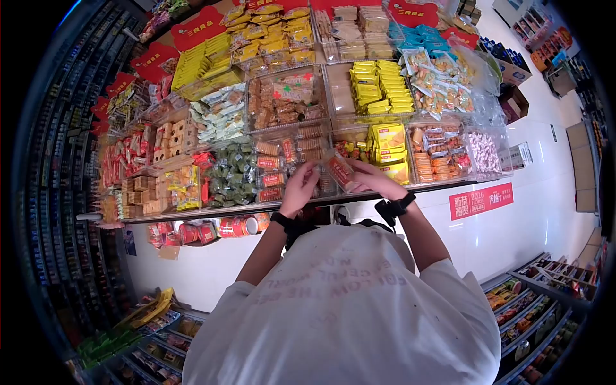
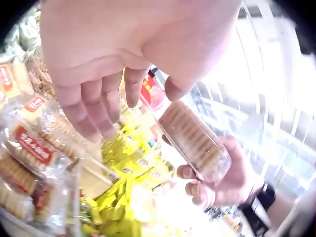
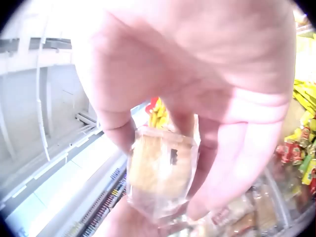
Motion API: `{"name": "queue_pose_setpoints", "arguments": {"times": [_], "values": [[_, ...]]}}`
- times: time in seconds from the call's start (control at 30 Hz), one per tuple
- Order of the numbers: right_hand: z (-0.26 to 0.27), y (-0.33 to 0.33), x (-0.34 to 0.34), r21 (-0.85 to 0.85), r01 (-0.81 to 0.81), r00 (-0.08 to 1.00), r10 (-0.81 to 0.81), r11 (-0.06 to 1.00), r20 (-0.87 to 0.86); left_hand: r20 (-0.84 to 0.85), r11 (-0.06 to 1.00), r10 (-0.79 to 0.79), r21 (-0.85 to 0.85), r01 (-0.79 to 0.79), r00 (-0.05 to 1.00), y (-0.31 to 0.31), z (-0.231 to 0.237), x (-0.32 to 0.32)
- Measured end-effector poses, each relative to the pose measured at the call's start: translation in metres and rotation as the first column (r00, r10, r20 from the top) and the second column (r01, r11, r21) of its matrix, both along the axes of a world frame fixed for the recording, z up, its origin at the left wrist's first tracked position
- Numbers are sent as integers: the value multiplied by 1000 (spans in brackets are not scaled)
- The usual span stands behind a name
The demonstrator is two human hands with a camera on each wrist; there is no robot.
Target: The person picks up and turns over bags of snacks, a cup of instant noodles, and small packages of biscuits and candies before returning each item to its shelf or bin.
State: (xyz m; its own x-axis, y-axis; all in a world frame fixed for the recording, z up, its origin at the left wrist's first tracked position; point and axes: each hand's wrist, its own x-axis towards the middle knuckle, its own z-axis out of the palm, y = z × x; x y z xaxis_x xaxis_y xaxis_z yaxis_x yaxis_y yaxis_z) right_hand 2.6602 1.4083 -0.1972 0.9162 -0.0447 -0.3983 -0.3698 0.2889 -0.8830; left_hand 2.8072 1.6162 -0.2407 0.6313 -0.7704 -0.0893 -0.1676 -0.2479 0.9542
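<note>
A clear-wrapped packet of biscuits with a red label is gripped by my right hand at the front edge of the snack display. In the left wrist view, the packet is tilted, with stacked biscuits showing through the wrap and the right hand's fingers around its lower end. My left hand hovers to the left, over similar biscuit packets. Its fingers hang loosely bent with nothing between them, the thumb close to the packet's upper end. The right wrist view shows the packet's end between thumb and fingers.
Clear bins hold yellow packets, dark green packets, orange-brown snacks and pink-white sweets. Red containers sit below the counter edge. A red floor sign lies to the right.
</note>
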Motion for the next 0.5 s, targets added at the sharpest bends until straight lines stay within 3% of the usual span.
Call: {"name": "queue_pose_setpoints", "arguments": {"times": [0.03,0.1,0.17,0.37,0.43,0.5], "values": [[6,-1,0,7,-29,999,29,1000,39,-301,989,18,-135,-61,953,-4,15,-2],[28,-1,-4,32,-67,994,64,997,91,-375,989,-12,-143,-46,927,-2,41,-3],[46,0,-4,8,-82,988,81,997,129,-494,965,-148,-261,16,857,1,57,-2],[49,6,-2,-86,-117,959,135,989,249,-422,981,-98,-191,17,901,13,92,-7],[51,11,-2,-233,105,970,-48,967,238,-422,983,-97,-181,21,901,20,95,-9],[48,9,-2,-212,157,965,-104,965,240,-452,974,-65,-222,-42,890,25,95,-11]]}}
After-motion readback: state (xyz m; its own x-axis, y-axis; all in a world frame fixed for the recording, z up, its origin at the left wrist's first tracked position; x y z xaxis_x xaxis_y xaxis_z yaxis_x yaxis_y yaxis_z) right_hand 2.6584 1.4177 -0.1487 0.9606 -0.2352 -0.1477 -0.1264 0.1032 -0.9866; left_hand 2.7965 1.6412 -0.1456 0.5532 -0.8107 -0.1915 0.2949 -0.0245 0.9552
